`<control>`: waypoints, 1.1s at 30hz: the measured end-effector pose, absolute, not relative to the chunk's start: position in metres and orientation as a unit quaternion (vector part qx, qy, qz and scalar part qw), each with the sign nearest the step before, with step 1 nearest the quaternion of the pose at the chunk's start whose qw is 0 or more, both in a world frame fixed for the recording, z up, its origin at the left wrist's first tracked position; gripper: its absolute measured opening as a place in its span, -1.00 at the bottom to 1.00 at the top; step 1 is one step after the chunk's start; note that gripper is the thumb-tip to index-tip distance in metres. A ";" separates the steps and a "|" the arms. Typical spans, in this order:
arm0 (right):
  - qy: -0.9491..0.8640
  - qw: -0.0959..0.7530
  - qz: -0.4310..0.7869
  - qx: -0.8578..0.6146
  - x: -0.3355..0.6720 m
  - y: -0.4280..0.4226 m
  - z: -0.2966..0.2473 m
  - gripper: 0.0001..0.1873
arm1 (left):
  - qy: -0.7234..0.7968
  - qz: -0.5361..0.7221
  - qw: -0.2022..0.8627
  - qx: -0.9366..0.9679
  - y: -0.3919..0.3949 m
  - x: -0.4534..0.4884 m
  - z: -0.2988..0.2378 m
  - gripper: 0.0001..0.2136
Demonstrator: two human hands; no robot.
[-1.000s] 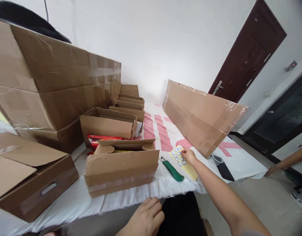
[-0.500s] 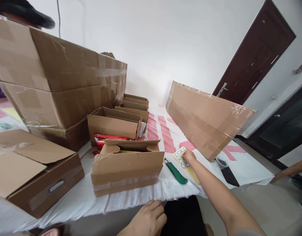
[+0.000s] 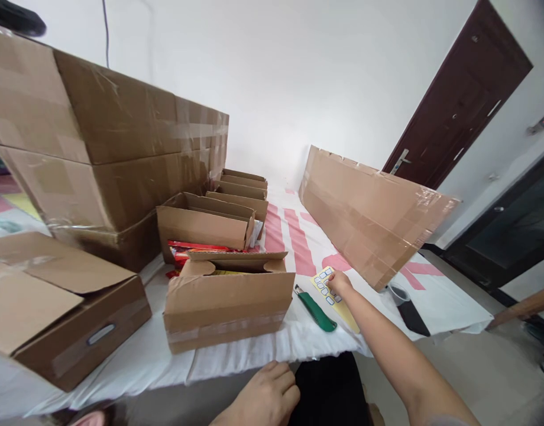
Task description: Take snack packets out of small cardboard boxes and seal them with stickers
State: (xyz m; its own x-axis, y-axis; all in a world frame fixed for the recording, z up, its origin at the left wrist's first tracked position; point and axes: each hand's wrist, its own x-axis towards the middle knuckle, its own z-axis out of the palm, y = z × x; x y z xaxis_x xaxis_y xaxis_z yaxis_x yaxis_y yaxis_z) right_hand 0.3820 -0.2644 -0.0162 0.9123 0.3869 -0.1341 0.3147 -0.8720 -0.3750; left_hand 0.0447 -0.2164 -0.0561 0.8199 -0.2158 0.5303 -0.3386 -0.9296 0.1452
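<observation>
Head view shows left hand (image 3: 267,393) curled, right hand (image 3: 340,284) touching yellow sticker sheet (image 3: 336,306), grip unclear.

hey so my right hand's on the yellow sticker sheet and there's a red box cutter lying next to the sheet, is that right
Not quite: the head view shows that the box cutter is green, not red. Your right hand is on the yellow sticker sheet, and the cutter lies next to it.

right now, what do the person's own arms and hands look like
Left hand and right hand are ungloved, no rings visible; the right forearm is bare, no watch, up to a greyish sleeve. No left sleeve shows.
</observation>
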 end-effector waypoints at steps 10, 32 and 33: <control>-0.163 0.158 0.178 -0.958 0.379 -0.267 -0.012 -0.67 | -0.148 0.269 0.105 0.946 -0.216 0.046 -0.061 -0.83; -0.207 0.400 0.220 -0.865 0.350 -0.287 0.039 -0.72 | -0.121 0.246 0.198 0.941 -0.217 0.042 -0.050 -0.83; -0.230 0.413 0.209 -0.856 0.341 -0.289 0.043 -0.76 | -0.101 0.245 0.244 0.933 -0.217 0.040 -0.045 -0.82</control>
State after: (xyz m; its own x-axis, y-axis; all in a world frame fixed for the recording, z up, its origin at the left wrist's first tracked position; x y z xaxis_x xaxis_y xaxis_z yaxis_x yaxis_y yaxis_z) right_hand 0.3414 -0.2894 0.0428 0.8074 0.5657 -0.1676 0.2207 -0.5530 -0.8034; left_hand 0.0402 -0.2173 -0.0449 0.8597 -0.0698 0.5060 -0.3084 -0.8607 0.4052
